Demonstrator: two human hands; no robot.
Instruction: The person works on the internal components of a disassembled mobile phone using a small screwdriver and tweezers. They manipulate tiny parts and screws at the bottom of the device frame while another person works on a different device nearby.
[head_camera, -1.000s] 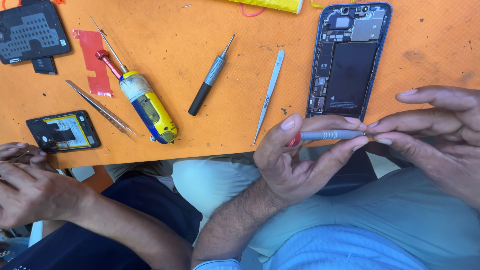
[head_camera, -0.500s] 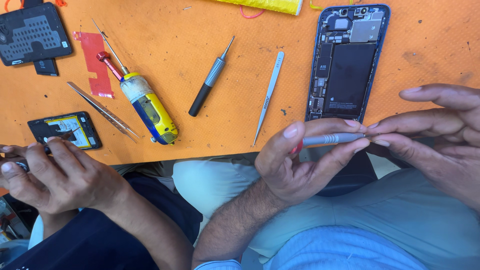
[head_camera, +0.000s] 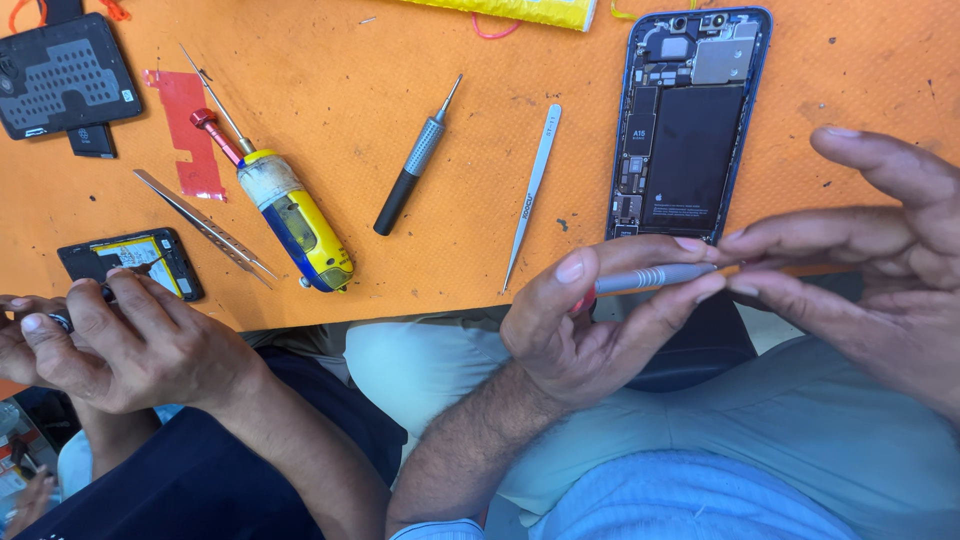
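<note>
My left hand (head_camera: 590, 330) grips a slim grey screwdriver (head_camera: 655, 276) with a red end, held level above my lap. The fingertips of my right hand (head_camera: 870, 260) pinch its tip end. Just beyond them an opened blue phone (head_camera: 690, 120) lies face down on the orange mat (head_camera: 350, 60), its boards and black battery exposed. Silver tweezers (head_camera: 530, 195) and a black-handled screwdriver (head_camera: 412, 165) lie on the mat left of the phone.
Another person's hands (head_camera: 120, 340) work at the lower left beside a small black phone part (head_camera: 130, 262). A yellow-and-blue tool (head_camera: 295, 220), a second pair of tweezers (head_camera: 205, 225), red tape (head_camera: 190, 130) and a black back cover (head_camera: 60, 75) lie at left.
The other person's hands have risen at the lower left and moved right toward the small black part. My own hands hold the grey screwdriver much as before.
</note>
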